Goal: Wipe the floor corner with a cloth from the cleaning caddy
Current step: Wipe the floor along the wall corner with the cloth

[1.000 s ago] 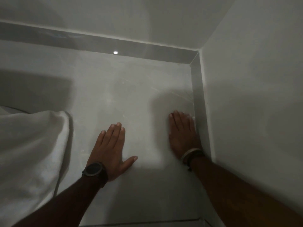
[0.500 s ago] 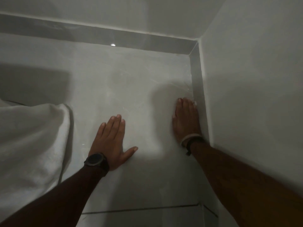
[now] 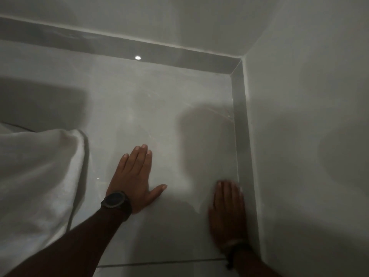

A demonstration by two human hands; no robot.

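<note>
White draped fabric [image 3: 38, 176] fills the left side, its folded edge just beside the left hand [image 3: 133, 176]; cut off by the frame at left and bottom, so what it belongs to is unclear. Grey skirting [image 3: 139, 47] runs along the far wall and another strip [image 3: 242, 136] along the right wall; they meet at the floor corner [image 3: 236, 71]. Small bright light reflection [image 3: 137, 57] on the far skirting. Grout line [image 3: 159, 262] crosses the pale floor tile [image 3: 159, 116] near the bottom.

Left hand flat on the tile, palm down, fingers straight and together, thumb spread out to the right, holding nothing. Dark watch [image 3: 115, 200] on that wrist.

Right hand [image 3: 227, 208] is motion-blurred, palm down right beside the right skirting, well short of the corner. Fingers look extended and close together. The cloth [image 3: 212, 193] is hard to make out: possibly a thin pale bit showing at the fingertips under the hand, mostly hidden. Dark band [image 3: 237, 248] on right wrist, blurred. Dim light; hand shadows fall on tile.
</note>
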